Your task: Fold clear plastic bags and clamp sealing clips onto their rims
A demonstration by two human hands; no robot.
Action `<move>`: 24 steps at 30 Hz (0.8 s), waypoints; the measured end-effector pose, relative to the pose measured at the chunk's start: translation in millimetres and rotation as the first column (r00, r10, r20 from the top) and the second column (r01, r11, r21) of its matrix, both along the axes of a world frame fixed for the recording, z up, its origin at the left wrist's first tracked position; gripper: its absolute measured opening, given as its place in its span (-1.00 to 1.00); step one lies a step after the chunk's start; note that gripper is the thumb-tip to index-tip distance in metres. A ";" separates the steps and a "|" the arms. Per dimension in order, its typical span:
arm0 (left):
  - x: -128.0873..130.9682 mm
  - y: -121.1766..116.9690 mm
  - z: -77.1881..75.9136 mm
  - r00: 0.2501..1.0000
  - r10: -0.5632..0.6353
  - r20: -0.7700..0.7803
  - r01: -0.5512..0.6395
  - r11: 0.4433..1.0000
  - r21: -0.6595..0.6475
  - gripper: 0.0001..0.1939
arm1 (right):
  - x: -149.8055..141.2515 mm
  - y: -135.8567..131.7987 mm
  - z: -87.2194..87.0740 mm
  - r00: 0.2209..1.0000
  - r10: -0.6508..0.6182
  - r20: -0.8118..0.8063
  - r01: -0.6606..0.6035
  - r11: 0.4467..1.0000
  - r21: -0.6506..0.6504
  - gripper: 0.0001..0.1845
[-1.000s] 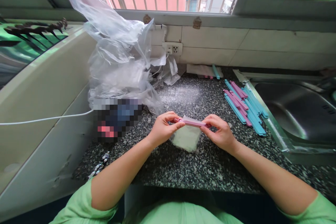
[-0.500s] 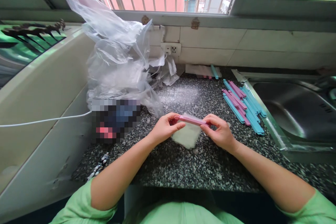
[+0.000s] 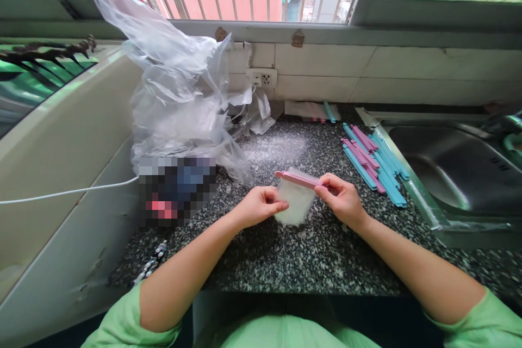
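A small clear plastic bag [image 3: 296,205] with whitish powder in it hangs over the counter, held in front of me. Across its top runs a pink bag clip [image 3: 299,179], with a strip of plastic showing above it. My right hand [image 3: 342,200] pinches the clip's right end between thumb and fingers. On the other side, my left hand [image 3: 263,206] is closed at the bag's left edge, just below the clip's free left end. Several pink [image 3: 364,138] and blue bag clips [image 3: 387,179] lie in a loose pile to the right of the hands.
White powder [image 3: 277,149] is scattered on the speckled countertop [image 3: 261,266]. Crumpled plastic bags [image 3: 175,103] stand at the left behind a blurred-out dark object [image 3: 179,187] near a white cable [image 3: 69,194]. A steel sink [image 3: 444,168] is at the right, a wall socket [image 3: 261,79] at the back.
My left hand has moved from the clip's left end down to the bag's edge. The right hand keeps its pinch on the clip. The view has shifted slightly.
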State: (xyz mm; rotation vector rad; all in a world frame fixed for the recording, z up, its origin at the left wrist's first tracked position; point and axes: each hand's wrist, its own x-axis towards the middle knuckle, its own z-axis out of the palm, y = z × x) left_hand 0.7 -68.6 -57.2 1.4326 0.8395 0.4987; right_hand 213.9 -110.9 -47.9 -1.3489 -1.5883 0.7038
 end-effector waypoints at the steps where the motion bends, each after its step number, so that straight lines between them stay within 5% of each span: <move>1: -0.4 -0.1 1.0 1.000 -0.015 -0.018 0.015 1.000 0.011 -0.65 | 0.2 0.0 0.8 1.000 0.019 0.010 -0.019 1.000 -0.005 -0.77; 9: 0.4 -1.4 7.6 0.985 0.145 0.093 -0.154 0.983 0.102 -0.64 | -2.5 -1.3 0.5 0.981 0.186 0.053 -0.182 0.981 -0.072 -0.77; 17: 1.1 0.0 9.2 0.947 0.238 0.215 -0.275 0.947 0.163 -0.64 | -5.5 1.0 -10.9 0.983 0.183 -0.028 -0.185 0.957 -0.222 -0.74; 24: 0.8 1.4 2.8 0.953 0.250 0.169 -0.293 0.901 0.320 -0.69 | -6.6 1.8 -19.0 0.989 0.143 0.036 -0.137 0.981 -0.138 -0.82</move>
